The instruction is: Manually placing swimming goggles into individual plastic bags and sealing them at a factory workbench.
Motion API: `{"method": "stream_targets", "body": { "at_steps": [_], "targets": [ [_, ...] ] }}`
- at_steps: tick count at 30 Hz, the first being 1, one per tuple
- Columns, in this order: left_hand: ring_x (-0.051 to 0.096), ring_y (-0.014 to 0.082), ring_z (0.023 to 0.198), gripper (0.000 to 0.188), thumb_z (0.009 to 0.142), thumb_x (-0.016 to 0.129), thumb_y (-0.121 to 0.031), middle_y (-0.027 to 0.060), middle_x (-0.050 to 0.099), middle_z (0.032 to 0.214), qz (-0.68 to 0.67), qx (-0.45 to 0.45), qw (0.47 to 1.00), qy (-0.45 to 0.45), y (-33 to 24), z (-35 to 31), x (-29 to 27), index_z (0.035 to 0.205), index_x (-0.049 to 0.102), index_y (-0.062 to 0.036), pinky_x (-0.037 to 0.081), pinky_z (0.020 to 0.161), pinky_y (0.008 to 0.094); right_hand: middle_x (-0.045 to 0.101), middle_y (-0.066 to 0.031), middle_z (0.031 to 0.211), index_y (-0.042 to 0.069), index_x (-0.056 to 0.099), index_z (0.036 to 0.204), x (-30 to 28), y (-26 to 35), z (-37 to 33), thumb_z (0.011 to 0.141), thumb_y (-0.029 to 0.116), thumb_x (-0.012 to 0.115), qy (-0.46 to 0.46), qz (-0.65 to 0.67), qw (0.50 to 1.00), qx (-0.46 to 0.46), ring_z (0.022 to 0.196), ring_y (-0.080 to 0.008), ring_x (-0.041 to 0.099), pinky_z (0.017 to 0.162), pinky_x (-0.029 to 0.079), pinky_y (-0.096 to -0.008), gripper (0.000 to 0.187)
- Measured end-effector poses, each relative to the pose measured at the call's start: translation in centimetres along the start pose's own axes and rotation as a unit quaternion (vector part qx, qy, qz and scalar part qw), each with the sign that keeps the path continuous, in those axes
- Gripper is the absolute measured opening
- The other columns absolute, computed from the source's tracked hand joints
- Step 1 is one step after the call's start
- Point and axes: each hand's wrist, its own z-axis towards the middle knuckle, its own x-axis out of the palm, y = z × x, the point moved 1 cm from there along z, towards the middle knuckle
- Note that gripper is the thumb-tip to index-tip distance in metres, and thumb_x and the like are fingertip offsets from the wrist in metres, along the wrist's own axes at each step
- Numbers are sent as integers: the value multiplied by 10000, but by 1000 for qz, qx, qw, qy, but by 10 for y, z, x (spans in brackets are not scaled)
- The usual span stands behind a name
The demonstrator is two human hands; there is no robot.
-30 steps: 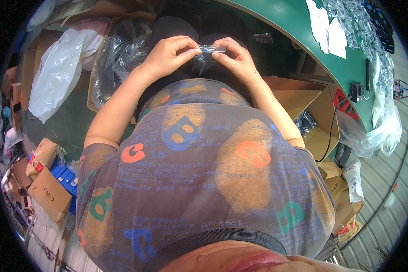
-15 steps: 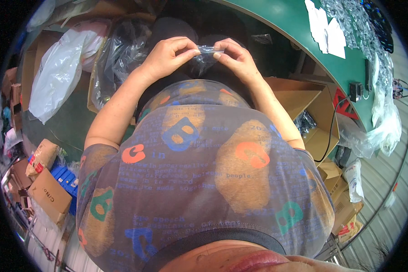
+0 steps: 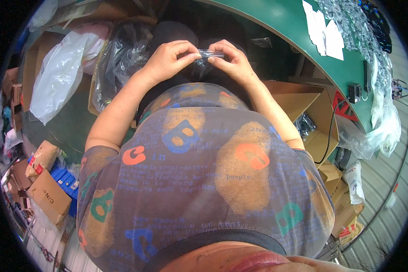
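Note:
Above my lap, my left hand [image 3: 173,60] and my right hand [image 3: 234,62] pinch a small clear plastic bag [image 3: 211,53] between thumbs and fingertips, one at each end of its upper edge. The film is stretched between the two hands, and its lower part hangs loosely against my dark clothing. Whether anything is inside the bag, I cannot tell.
To the left, clear plastic film [image 3: 122,59] lines an open carton, beside a large white plastic bag [image 3: 61,75]. On the right, a green table [image 3: 299,27] carries white papers [image 3: 324,34] and clear packets [image 3: 344,22]. An open cardboard box [image 3: 322,106] stands below it.
Both hands have come slightly toward my body, and the fingertips are a little closer together. The clear plastic bag stays pinched between them.

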Motion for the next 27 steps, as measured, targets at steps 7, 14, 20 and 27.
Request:
{"method": "stream_targets", "body": {
  "at_steps": [7,14,20,27],
  "targets": [
    [678,225,849,156,950,717,-167,97,700,925,-6,2,1000,-3,-3,0,-1,974,711,-13,529,763,326,653,-19,1058,51,753,1083,5,-9,6,911,188,791,37,79,995,55,993,-127,617,855,483,-271,223],
    [680,286,923,230,846,798,-227,84,707,1004,229,144,960,71,-35,1,-36,798,667,-45,539,840,400,652,-23,1047,66,764,1027,15,-3,4,920,151,779,59,121,990,51,981,-137,623,862,494,-277,137],
    [680,287,953,180,814,793,-186,70,709,1003,285,172,936,111,-52,-9,-52,856,684,-49,497,1014,453,658,-27,1052,63,758,1009,21,8,4,923,154,776,93,121,988,37,988,-149,630,870,505,-294,127],
    [679,295,1114,254,789,820,-171,76,720,1142,170,114,972,118,-57,-10,-59,969,687,-50,458,1111,436,662,-30,1044,57,757,1017,22,6,-2,927,162,770,75,126,988,47,1000,-147,631,874,504,-293,139]
  ]
}}
